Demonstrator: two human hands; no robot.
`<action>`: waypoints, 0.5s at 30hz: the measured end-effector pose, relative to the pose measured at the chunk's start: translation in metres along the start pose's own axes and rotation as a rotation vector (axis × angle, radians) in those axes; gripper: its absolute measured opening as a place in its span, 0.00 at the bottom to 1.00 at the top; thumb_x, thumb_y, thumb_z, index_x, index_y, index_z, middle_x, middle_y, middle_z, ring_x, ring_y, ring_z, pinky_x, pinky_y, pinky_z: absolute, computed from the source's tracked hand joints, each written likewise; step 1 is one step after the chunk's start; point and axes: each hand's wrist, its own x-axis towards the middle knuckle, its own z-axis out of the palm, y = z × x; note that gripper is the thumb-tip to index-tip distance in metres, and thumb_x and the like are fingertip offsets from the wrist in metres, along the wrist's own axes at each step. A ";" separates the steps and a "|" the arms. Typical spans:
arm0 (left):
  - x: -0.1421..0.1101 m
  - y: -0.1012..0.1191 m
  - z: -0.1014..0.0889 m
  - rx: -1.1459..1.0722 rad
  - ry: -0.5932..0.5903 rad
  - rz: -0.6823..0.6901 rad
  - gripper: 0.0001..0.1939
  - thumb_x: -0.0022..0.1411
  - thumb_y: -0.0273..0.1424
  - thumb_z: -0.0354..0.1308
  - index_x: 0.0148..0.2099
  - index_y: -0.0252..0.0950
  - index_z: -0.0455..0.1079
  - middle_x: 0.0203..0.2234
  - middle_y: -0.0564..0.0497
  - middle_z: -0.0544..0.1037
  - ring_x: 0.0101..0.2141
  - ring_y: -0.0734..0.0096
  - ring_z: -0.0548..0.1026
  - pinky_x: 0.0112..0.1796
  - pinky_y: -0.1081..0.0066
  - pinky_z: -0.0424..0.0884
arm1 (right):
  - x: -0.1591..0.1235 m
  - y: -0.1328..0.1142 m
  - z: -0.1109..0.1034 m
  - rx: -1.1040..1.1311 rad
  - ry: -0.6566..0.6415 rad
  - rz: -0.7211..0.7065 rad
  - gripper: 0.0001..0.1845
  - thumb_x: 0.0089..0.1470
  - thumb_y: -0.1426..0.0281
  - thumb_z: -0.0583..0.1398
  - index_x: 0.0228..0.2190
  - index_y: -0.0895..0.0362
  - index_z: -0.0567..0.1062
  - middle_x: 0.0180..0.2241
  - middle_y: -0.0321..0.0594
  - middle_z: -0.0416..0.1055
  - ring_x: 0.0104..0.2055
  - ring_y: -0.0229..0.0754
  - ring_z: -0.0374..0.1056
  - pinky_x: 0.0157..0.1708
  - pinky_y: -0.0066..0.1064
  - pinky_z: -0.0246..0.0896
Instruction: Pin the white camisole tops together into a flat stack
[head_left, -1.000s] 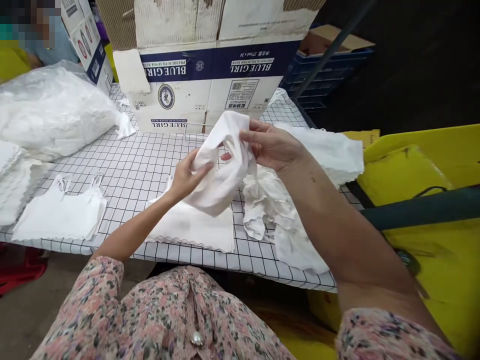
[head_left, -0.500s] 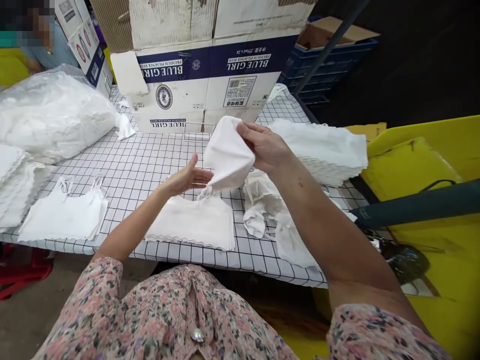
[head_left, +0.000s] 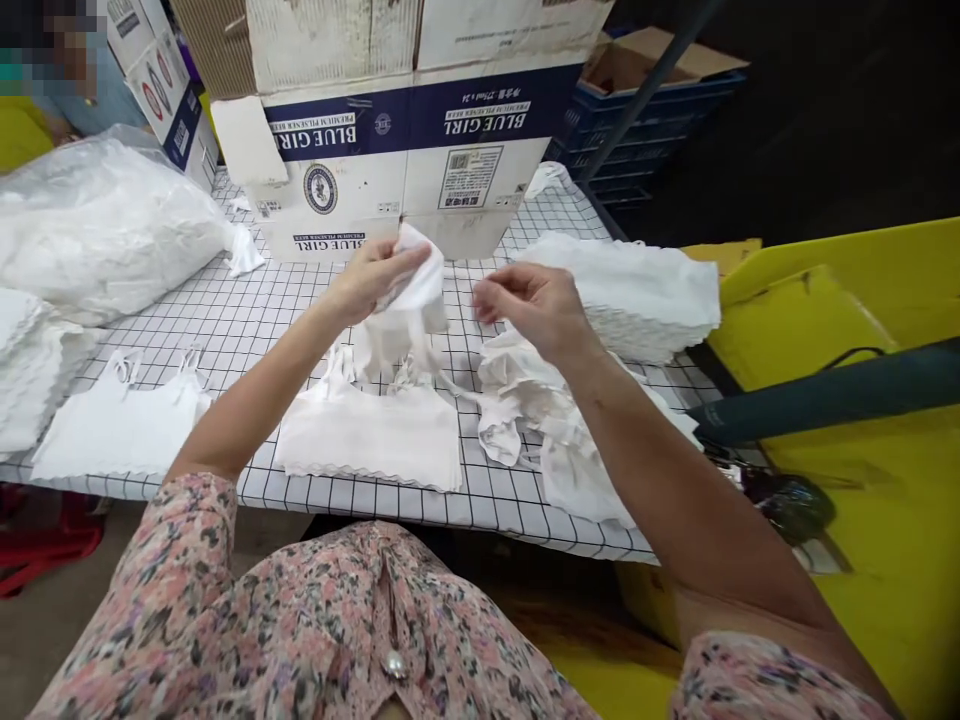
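My left hand (head_left: 379,278) is closed on a white camisole top (head_left: 421,285), thumb on top, and the cloth and a thin strap hang below it. Off to its right, my right hand (head_left: 531,305) is raised with fingers curled in toward the thumb; no cloth shows in it. Under the hanging garment lies a neat stack of white camisole tops (head_left: 375,435), straps toward the far side. A crumpled heap of white garments (head_left: 525,390) rests beneath my right hand and forearm.
Another camisole stack (head_left: 120,425) lies at left, near a plastic bag of white garments (head_left: 112,230). Behind stands a cardboard beer box (head_left: 420,170). A tall folded white pile (head_left: 637,290) sits right, near a dark green pole (head_left: 825,390). Part of another person (head_left: 97,110) shows far left.
My right hand has let go of the camisole top and moved slightly right. My left hand, open before, has risen and closed on it; the garment now droops from that hand.
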 end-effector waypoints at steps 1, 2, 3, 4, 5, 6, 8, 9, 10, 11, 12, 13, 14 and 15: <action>0.001 0.009 0.000 0.099 -0.113 -0.023 0.10 0.69 0.30 0.73 0.36 0.31 0.79 0.29 0.48 0.79 0.30 0.72 0.79 0.33 0.71 0.72 | 0.002 -0.007 0.003 0.026 0.000 -0.041 0.15 0.51 0.59 0.79 0.34 0.52 0.84 0.35 0.39 0.82 0.37 0.39 0.79 0.35 0.26 0.78; 0.001 0.018 0.000 0.188 -0.208 -0.042 0.10 0.67 0.27 0.74 0.33 0.30 0.79 0.27 0.48 0.77 0.29 0.72 0.78 0.32 0.70 0.70 | 0.006 -0.016 0.007 0.082 -0.033 -0.057 0.15 0.52 0.60 0.79 0.38 0.50 0.84 0.39 0.38 0.83 0.46 0.41 0.80 0.41 0.26 0.79; 0.003 0.025 -0.001 0.256 -0.267 -0.050 0.11 0.64 0.25 0.76 0.31 0.30 0.79 0.25 0.48 0.75 0.29 0.71 0.78 0.32 0.69 0.70 | 0.011 -0.025 0.012 0.146 -0.115 -0.039 0.17 0.52 0.61 0.79 0.42 0.49 0.84 0.43 0.38 0.83 0.52 0.42 0.80 0.46 0.27 0.79; 0.004 0.030 -0.004 0.296 -0.279 -0.041 0.11 0.62 0.22 0.76 0.30 0.30 0.79 0.24 0.49 0.74 0.30 0.70 0.78 0.33 0.68 0.70 | 0.017 -0.035 0.016 0.197 -0.233 0.002 0.20 0.51 0.62 0.80 0.44 0.48 0.84 0.44 0.38 0.83 0.56 0.44 0.79 0.48 0.29 0.79; 0.005 0.035 -0.008 0.309 -0.250 -0.020 0.11 0.61 0.20 0.76 0.29 0.30 0.79 0.24 0.49 0.73 0.32 0.68 0.80 0.34 0.67 0.71 | 0.023 -0.044 0.019 0.222 -0.350 0.046 0.22 0.50 0.62 0.80 0.45 0.49 0.84 0.43 0.38 0.83 0.55 0.45 0.79 0.48 0.30 0.79; 0.006 0.038 -0.014 0.303 -0.194 0.002 0.11 0.60 0.18 0.76 0.29 0.30 0.79 0.25 0.49 0.73 0.34 0.65 0.81 0.35 0.66 0.73 | 0.029 -0.051 0.021 0.214 -0.443 0.077 0.21 0.48 0.63 0.81 0.43 0.51 0.84 0.40 0.38 0.83 0.51 0.44 0.80 0.45 0.28 0.79; 0.006 0.041 -0.027 0.270 -0.062 0.035 0.10 0.58 0.14 0.75 0.32 0.29 0.80 0.27 0.48 0.75 0.38 0.60 0.83 0.37 0.64 0.76 | 0.038 -0.062 0.021 0.130 -0.563 0.092 0.18 0.46 0.65 0.82 0.36 0.56 0.85 0.34 0.37 0.81 0.39 0.38 0.78 0.35 0.23 0.75; 0.004 0.043 -0.033 0.257 -0.011 0.043 0.10 0.56 0.13 0.75 0.33 0.29 0.80 0.28 0.48 0.75 0.39 0.58 0.84 0.38 0.63 0.77 | 0.041 -0.065 0.021 0.090 -0.592 0.083 0.17 0.45 0.66 0.82 0.33 0.57 0.84 0.31 0.36 0.80 0.34 0.35 0.75 0.31 0.20 0.71; 0.000 0.045 -0.038 0.251 0.021 0.044 0.10 0.55 0.12 0.75 0.34 0.29 0.80 0.28 0.48 0.76 0.40 0.57 0.84 0.39 0.63 0.78 | 0.043 -0.068 0.021 0.066 -0.607 0.075 0.16 0.44 0.67 0.82 0.31 0.58 0.84 0.30 0.36 0.79 0.31 0.33 0.72 0.28 0.19 0.68; -0.004 0.048 -0.041 0.251 0.035 0.042 0.10 0.55 0.12 0.75 0.35 0.28 0.80 0.29 0.48 0.76 0.40 0.56 0.85 0.39 0.63 0.79 | 0.043 -0.071 0.021 0.055 -0.618 0.072 0.16 0.45 0.68 0.82 0.30 0.59 0.83 0.29 0.35 0.78 0.30 0.32 0.71 0.27 0.19 0.67; -0.010 0.051 -0.042 0.256 0.032 0.037 0.10 0.56 0.13 0.75 0.36 0.28 0.81 0.29 0.48 0.76 0.40 0.56 0.85 0.39 0.63 0.79 | 0.043 -0.074 0.022 0.053 -0.628 0.072 0.15 0.46 0.69 0.81 0.30 0.59 0.83 0.29 0.34 0.78 0.30 0.31 0.71 0.27 0.19 0.68; -0.015 0.055 -0.042 0.272 0.008 0.027 0.08 0.58 0.14 0.75 0.36 0.27 0.81 0.29 0.48 0.76 0.40 0.58 0.85 0.39 0.64 0.78 | 0.041 -0.078 0.023 0.054 -0.632 0.072 0.14 0.47 0.71 0.81 0.31 0.59 0.83 0.29 0.34 0.79 0.31 0.32 0.72 0.28 0.19 0.69; -0.021 0.059 -0.041 0.297 -0.039 0.009 0.06 0.60 0.16 0.75 0.37 0.26 0.82 0.29 0.47 0.77 0.39 0.60 0.85 0.37 0.66 0.77 | 0.039 -0.084 0.025 0.054 -0.627 0.070 0.12 0.50 0.72 0.80 0.31 0.59 0.83 0.29 0.34 0.79 0.31 0.32 0.72 0.30 0.20 0.71; -0.027 0.063 -0.041 0.328 -0.097 -0.017 0.05 0.61 0.18 0.75 0.37 0.26 0.82 0.29 0.47 0.78 0.37 0.62 0.84 0.35 0.69 0.76 | 0.037 -0.090 0.025 0.052 -0.610 0.063 0.10 0.52 0.74 0.78 0.31 0.60 0.82 0.29 0.34 0.80 0.30 0.31 0.72 0.30 0.20 0.71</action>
